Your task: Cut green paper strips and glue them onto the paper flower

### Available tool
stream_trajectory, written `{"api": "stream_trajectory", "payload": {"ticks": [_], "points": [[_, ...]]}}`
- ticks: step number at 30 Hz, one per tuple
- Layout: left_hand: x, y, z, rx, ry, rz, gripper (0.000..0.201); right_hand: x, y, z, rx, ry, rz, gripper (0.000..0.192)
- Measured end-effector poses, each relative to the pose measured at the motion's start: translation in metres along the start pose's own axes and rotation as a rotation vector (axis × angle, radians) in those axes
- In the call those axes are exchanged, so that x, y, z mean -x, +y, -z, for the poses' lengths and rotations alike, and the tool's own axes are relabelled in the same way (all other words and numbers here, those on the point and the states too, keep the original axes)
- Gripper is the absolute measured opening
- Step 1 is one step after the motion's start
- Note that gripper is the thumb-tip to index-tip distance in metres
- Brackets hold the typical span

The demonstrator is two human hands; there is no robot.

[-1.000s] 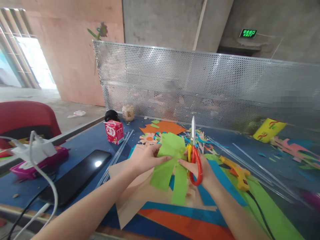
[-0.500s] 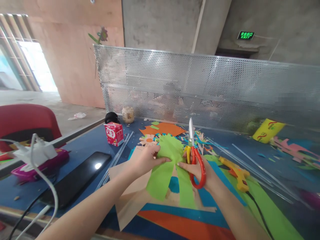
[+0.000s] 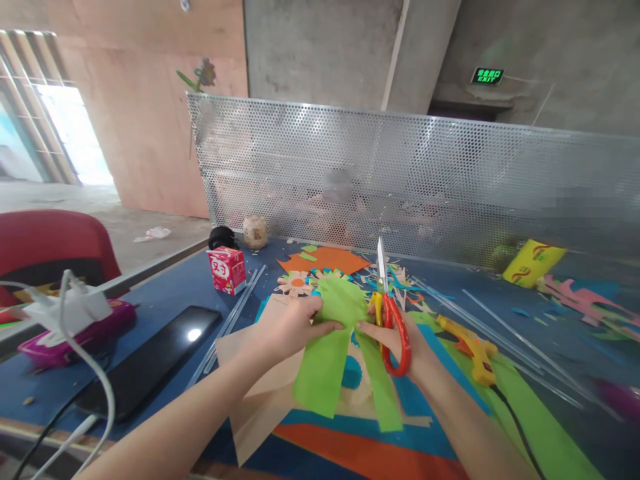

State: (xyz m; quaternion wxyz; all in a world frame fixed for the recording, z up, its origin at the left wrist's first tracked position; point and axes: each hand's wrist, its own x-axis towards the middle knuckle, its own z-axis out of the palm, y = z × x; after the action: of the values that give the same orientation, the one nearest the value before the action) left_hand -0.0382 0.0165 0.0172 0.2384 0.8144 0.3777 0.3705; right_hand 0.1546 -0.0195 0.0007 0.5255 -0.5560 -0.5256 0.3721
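Holding a piece of green paper (image 3: 334, 337) between both hands, you have it at the centre of the frame, just above the bench (image 3: 165, 300). Your left hand (image 3: 293, 323) pinches its upper left edge, thumb on top. Your right hand (image 3: 395, 333) pinches the right edge with its fingertips while the same hand is closed through the red and yellow handles of the scissors (image 3: 389, 313), whose blades stand shut and point straight up, away from the paper.

Over the last second the paper has dropped a little and its two long lower strips have spread apart, the right one now hanging further toward the lower centre of the frame. The blades have kept clear of the sheet all that time, so this reads as turning and re-gripping the paper, not cutting it.

Under the strips lie tan card (image 3: 260, 393) and blue and orange sheets (image 3: 380, 453). Just right of your right hand lies a yellow glue gun (image 3: 473, 347) with clear glue sticks (image 3: 505, 333) beyond it. Toward the left of the frame are a black phone (image 3: 150, 360), a small red carton (image 3: 227, 269) and a white charger (image 3: 67, 307) with its cable. A perforated metal screen (image 3: 400, 180) closes off the back.
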Motion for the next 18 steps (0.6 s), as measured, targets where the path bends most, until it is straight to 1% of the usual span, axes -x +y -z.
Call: {"api": "stream_trajectory", "payload": {"ticks": [3,5,9,13,18], "points": [[-0.0004,0.0012,0.0018,-0.069,0.024,-0.039,0.033,0.0013,-0.0001,0.0004,-0.048,-0.023,-0.021,0.032],[-0.0004,0.0005,0.0024,-0.109,0.025,-0.058,0.033,0.0010,0.0016,0.0002,-0.086,-0.036,-0.039,0.033],[0.0006,-0.0031,0.0006,-0.174,-0.012,-0.086,0.027,-0.0018,0.0042,-0.0004,-0.175,-0.015,-0.059,0.037],[0.0021,-0.0040,-0.0018,-0.210,-0.065,-0.145,0.022,-0.0033,0.0028,0.0012,-0.248,-0.009,-0.089,0.035],[0.0003,-0.0066,0.0014,-0.298,-0.060,-0.216,0.015,-0.0009,-0.0028,0.0045,-0.328,-0.041,-0.121,0.043]]}}
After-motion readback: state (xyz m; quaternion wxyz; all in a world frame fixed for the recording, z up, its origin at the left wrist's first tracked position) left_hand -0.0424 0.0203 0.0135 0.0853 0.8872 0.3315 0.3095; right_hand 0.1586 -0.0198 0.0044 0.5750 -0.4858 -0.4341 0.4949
